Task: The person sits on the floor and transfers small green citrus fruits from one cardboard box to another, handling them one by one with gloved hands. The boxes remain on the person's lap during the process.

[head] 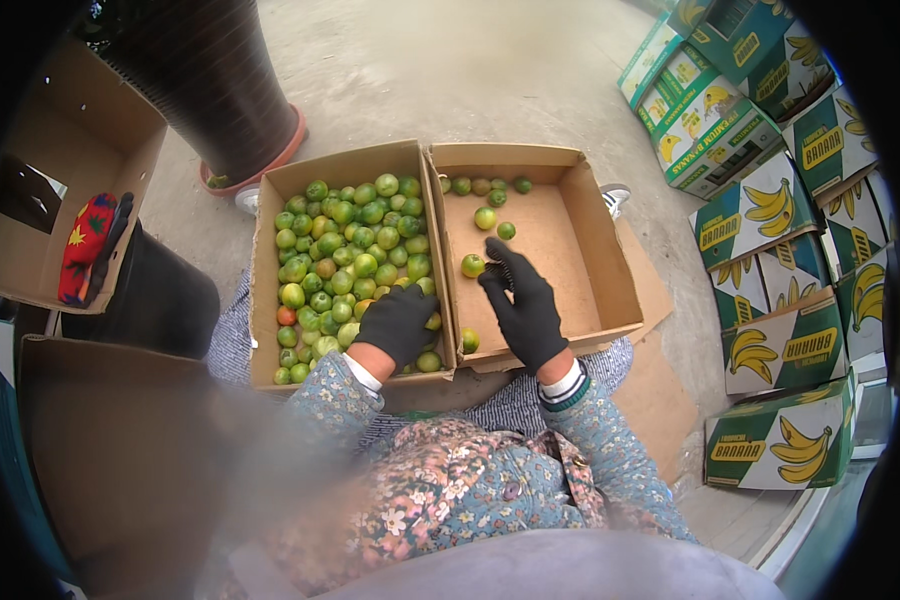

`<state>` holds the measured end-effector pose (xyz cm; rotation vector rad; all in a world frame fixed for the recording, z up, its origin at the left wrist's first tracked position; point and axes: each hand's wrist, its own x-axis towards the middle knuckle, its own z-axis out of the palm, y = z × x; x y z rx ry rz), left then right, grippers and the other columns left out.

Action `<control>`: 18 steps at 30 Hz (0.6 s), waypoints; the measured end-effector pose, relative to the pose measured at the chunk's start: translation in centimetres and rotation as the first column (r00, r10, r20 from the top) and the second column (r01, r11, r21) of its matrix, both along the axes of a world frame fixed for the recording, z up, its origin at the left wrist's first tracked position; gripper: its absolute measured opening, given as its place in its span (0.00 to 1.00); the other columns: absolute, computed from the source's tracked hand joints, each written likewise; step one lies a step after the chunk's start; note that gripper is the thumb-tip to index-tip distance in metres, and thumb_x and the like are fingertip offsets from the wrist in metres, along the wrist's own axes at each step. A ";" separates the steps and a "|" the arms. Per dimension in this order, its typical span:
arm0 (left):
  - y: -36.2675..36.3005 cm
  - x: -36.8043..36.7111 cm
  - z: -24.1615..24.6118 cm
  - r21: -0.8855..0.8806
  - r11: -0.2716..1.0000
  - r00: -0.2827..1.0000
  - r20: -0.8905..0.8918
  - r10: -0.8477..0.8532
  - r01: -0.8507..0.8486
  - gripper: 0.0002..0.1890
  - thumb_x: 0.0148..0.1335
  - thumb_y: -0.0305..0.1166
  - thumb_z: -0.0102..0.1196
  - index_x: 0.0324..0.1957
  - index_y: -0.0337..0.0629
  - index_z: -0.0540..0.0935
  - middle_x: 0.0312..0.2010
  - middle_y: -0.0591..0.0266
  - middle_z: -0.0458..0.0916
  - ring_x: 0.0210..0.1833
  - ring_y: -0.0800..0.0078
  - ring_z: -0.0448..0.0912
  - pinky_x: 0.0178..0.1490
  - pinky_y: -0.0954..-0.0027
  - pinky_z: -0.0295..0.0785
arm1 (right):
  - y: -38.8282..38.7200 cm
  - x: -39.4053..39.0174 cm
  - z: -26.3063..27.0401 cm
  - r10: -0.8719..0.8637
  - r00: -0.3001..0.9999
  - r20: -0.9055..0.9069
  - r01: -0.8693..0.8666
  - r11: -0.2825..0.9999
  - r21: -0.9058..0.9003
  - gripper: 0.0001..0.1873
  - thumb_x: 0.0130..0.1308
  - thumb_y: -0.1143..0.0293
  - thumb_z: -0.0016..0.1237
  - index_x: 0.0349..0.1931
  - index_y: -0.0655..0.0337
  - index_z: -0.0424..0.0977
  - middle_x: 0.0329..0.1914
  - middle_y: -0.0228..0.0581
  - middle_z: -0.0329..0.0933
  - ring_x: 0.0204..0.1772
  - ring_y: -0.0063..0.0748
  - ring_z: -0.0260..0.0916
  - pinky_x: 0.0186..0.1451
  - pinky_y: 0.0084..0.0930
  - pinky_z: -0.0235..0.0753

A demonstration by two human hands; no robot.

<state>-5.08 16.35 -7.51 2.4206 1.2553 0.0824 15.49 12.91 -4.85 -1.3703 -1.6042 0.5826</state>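
My left hand (398, 324), in a black glove, rests on the green tomatoes (341, 282) at the near right corner of the left cardboard box (264, 247); its fingertips are hidden, so a grip cannot be told. My right hand (523, 304), also black-gloved, hovers over the right cardboard box (604, 277), its thumb and fingers apart and curved towards the left. A yellow-green tomato (472, 265) lies just left of its fingertips, and a small green one (506, 230) lies beyond them. Another tomato (469, 340) sits by the near left corner. Several more tomatoes (480, 186) lie along the far side.
Stacked banana cartons (769, 210) stand at the right. On the left are a large dark plant pot (195, 82) in a red saucer (294, 142), a black bucket (172, 292) and an open carton (120, 135) with a red patterned cloth item (86, 240). Flat cardboard (656, 390) lies at the right.
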 end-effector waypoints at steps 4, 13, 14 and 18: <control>0.1 -1.0 0.4 -0.035 0.977 0.902 0.378 0.209 -0.212 0.21 0.59 0.37 0.62 0.53 0.42 0.78 0.41 0.57 0.80 0.43 0.60 0.79 0.46 0.62 0.75 | -1.6 -2.0 0.7 0.213 0.953 0.217 -0.231 0.971 0.062 0.24 0.60 0.69 0.58 0.58 0.50 0.73 0.46 0.41 0.76 0.46 0.44 0.76 0.46 0.37 0.78; 0.1 -1.9 1.8 -0.350 0.935 0.770 0.579 0.267 -0.060 0.23 0.59 0.43 0.62 0.52 0.40 0.80 0.42 0.55 0.83 0.42 0.63 0.82 0.46 0.65 0.75 | -0.6 -0.8 1.1 0.013 0.955 0.295 -0.023 0.999 0.029 0.25 0.58 0.71 0.60 0.57 0.51 0.73 0.48 0.44 0.74 0.47 0.48 0.75 0.46 0.39 0.76; 0.4 -1.9 1.7 -0.207 0.961 0.845 0.466 0.261 -0.183 0.23 0.59 0.43 0.62 0.53 0.40 0.80 0.43 0.54 0.83 0.42 0.60 0.82 0.47 0.63 0.76 | -0.1 -0.2 1.0 -0.116 0.956 0.269 0.085 0.989 0.124 0.24 0.60 0.72 0.58 0.58 0.53 0.71 0.51 0.48 0.74 0.49 0.50 0.76 0.47 0.41 0.77; 0.2 -0.3 0.2 -0.080 0.991 0.991 -0.077 0.105 -0.111 0.22 0.54 0.40 0.60 0.52 0.47 0.78 0.48 0.49 0.79 0.46 0.49 0.80 0.51 0.54 0.75 | 0.4 0.8 0.7 -0.160 0.972 0.171 0.150 0.986 0.070 0.23 0.63 0.74 0.55 0.59 0.55 0.70 0.54 0.49 0.74 0.49 0.51 0.78 0.46 0.40 0.78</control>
